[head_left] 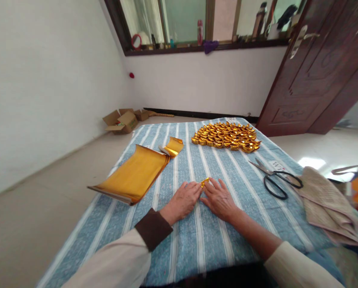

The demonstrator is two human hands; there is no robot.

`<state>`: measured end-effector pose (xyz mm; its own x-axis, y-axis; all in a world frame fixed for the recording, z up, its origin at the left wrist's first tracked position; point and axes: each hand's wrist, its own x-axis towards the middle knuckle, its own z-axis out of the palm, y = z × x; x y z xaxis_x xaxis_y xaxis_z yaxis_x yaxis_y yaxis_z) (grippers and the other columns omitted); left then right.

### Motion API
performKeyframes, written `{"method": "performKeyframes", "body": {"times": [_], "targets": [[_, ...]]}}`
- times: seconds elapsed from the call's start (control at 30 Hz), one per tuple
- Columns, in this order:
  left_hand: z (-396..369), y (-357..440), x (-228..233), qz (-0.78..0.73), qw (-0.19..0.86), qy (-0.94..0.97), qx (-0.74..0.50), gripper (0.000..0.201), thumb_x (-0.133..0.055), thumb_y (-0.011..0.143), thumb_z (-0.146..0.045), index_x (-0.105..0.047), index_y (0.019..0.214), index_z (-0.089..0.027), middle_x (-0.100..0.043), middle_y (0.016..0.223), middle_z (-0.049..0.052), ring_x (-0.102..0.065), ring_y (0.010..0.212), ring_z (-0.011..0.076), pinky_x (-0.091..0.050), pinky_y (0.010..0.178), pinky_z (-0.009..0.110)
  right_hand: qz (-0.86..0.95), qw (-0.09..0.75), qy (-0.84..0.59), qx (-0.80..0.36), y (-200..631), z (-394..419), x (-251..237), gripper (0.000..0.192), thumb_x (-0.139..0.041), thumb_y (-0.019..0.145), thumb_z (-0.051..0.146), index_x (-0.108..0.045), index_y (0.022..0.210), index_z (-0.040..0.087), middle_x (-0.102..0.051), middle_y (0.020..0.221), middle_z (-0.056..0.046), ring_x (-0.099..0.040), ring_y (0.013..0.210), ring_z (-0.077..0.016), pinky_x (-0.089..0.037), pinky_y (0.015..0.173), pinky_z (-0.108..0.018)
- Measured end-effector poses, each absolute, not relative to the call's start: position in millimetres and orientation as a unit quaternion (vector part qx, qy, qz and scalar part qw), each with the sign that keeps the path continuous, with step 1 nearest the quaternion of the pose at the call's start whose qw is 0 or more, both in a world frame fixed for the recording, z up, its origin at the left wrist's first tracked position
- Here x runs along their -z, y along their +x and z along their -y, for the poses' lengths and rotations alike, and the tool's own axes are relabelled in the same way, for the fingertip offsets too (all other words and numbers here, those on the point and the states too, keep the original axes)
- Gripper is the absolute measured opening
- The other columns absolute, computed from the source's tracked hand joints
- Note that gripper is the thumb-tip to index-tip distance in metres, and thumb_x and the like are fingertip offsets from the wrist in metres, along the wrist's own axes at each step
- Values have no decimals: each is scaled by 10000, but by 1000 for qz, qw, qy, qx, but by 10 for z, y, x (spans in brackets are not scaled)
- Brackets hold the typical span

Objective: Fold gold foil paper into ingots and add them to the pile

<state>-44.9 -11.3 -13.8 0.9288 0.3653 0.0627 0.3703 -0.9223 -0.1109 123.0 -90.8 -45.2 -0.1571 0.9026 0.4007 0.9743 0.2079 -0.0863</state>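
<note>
A small piece of gold foil paper (pixel 205 182) lies on the blue and white striped cloth, mostly hidden by my fingers. My left hand (pixel 183 201) closes on its left side, fingers pressed together. From the right, my right hand (pixel 219 200) pinches and presses the same paper with thumb and forefinger, its other fingers a little apart. Farther off, many folded gold paper ingots (pixel 227 136) stand in close rows. To the left lie a big stack of gold paper sheets (pixel 133 170) and a smaller stack of gold foil sheets (pixel 173 147).
Black-handled scissors (pixel 275 178) lie partly open on the right of the striped cloth (pixel 227 172), beside a folded beige towel (pixel 329 204). Cardboard boxes (pixel 121 122) sit on the floor by the wall. A dark red door (pixel 319 68) stands at the right.
</note>
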Motion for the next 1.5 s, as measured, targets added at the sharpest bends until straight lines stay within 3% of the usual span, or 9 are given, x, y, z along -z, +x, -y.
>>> {"method": "performKeyframes", "body": {"times": [0.23,0.9,1.0,1.07,1.13,1.23,1.33,1.5], "targets": [[84,-505,239,188,37,-980,41,405,-292,1007,-136,-494,1356,-161,-549,1408,123,-491,1304,205,-416,1000,382,736,210,-636,103,1233,941,492,332,-564,944,312,-595,1250,186,-639,1280,-105,-491,1278,-318,-352,1052,-546],[126,-818,172,183,63,-980,43,434,-417,929,-63,-523,1327,-200,-560,1397,121,-517,1290,239,-442,982,433,740,214,-625,126,1243,917,595,270,-525,956,281,-625,1183,176,-643,1260,-119,-520,1224,-295,-347,1044,-525],[33,-812,61,191,-32,-979,60,382,-441,883,-34,-624,1172,-203,-658,1229,87,-601,1142,196,-473,914,334,738,216,-628,122,1242,923,590,270,-546,945,275,-624,1181,172,-638,1262,-118,-523,1218,-297,-356,1041,-524],[-81,-734,-61,276,-119,-952,60,285,-440,872,-60,-681,978,-170,-704,987,63,-640,959,179,-473,855,286,738,217,-629,116,1242,927,583,274,-558,939,271,-622,1184,169,-634,1265,-122,-523,1221,-299,-366,1037,-523],[-205,-601,-184,380,-210,-900,35,242,-464,830,-82,-697,853,-147,-690,849,38,-632,875,178,-452,805,264,740,216,-627,109,1245,930,576,281,-562,937,270,-616,1191,164,-630,1272,-127,-521,1228,-300,-374,1032,-519],[-353,-364,-291,403,-244,-882,8,223,-488,761,-106,-646,606,-139,-575,579,-3,-596,692,161,-418,664,245,742,219,-626,98,1255,932,569,296,-562,938,277,-602,1207,161,-623,1283,-124,-517,1235,-297,-374,1034,-507],[-424,-179,-283,424,-290,-858,-15,193,-530,713,-140,-629,547,-140,-503,470,-23,-567,578,141,-380,564,231,741,222,-627,96,1263,933,566,314,-569,934,291,-593,1219,163,-609,1301,-125,-509,1239,-299,-372,1035,-502],[-433,-71,-198,459,-389,-798,-36,104,-592,644,-146,-630,548,-131,-500,420,-31,-532,466,126,-348,468,217,739,225,-626,106,1271,932,570,343,-584,928,315,-588,1240,172,-590,1308,-145,-504,1234,-307,-386,1021,-494]]}}
